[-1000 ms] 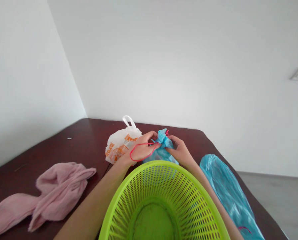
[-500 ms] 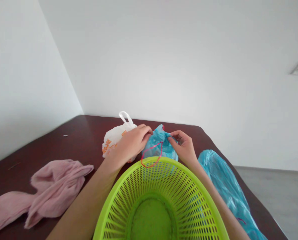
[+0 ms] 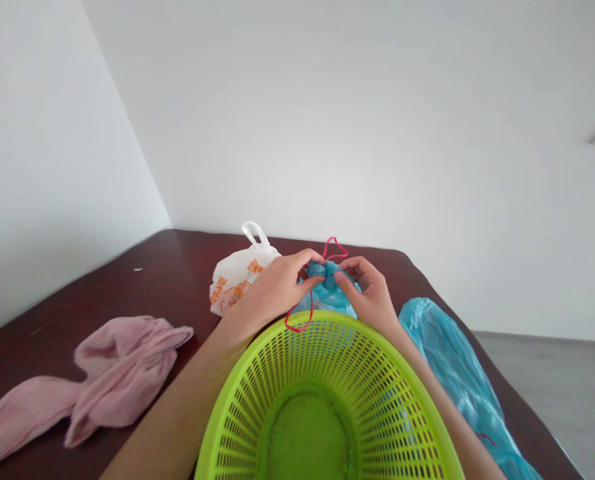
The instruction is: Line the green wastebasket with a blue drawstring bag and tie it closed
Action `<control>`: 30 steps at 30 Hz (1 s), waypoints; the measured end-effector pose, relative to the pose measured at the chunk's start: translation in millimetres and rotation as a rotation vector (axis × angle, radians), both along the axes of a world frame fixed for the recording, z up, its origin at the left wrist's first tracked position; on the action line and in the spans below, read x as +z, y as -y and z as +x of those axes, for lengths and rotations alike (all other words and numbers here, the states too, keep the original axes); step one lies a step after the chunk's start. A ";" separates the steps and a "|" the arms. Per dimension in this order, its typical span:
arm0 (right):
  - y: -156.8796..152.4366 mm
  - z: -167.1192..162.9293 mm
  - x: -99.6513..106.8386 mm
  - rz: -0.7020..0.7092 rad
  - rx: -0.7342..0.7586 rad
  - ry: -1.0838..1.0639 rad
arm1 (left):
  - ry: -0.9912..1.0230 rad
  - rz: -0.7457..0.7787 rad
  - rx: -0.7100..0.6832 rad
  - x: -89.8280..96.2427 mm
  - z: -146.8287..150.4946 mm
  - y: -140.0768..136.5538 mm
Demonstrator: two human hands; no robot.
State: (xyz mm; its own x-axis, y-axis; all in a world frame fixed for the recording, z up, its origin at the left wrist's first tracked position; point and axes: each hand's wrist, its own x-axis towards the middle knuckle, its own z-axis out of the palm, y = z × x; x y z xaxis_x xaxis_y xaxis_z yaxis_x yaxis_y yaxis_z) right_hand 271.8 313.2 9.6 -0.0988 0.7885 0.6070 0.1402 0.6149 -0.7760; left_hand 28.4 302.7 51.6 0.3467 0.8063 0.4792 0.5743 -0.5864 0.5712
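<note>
Behind the far rim of a green plastic basket (image 3: 307,427), a small blue plastic bag (image 3: 337,297) stands with its top gathered. My left hand (image 3: 297,273) pinches the left side of the gathered top. On the other side, my right hand (image 3: 370,287) is closed on the same neck with thumb and fingers. A pink drawstring (image 3: 335,248) loops up beyond the bag, and another loop hangs down over the basket's rim. The bag's contents cannot be made out.
A white plastic bag with orange print (image 3: 234,277) stands left of my left hand. On the left lies a crumpled pink cloth (image 3: 122,373). A long blue plastic bag (image 3: 457,373) lies along the right edge of the dark red table (image 3: 177,267). White walls rise behind.
My left hand has moved right onto the blue bag's top, bringing the hands closer together. The top is bunched tighter, and a pink loop now stands up at the back.
</note>
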 end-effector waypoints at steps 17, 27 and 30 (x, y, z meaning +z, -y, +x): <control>-17.9 11.4 -10.2 -0.059 -0.190 -0.152 | 0.012 0.112 0.331 3.6 -17.4 -6.8; -13.6 11.0 -7.6 -0.040 -0.197 -0.276 | 0.004 0.215 0.403 3.9 -33.4 -8.2; -10.5 6.7 -6.0 -0.059 -0.161 -0.256 | 0.050 0.232 0.208 6.1 -25.1 -4.1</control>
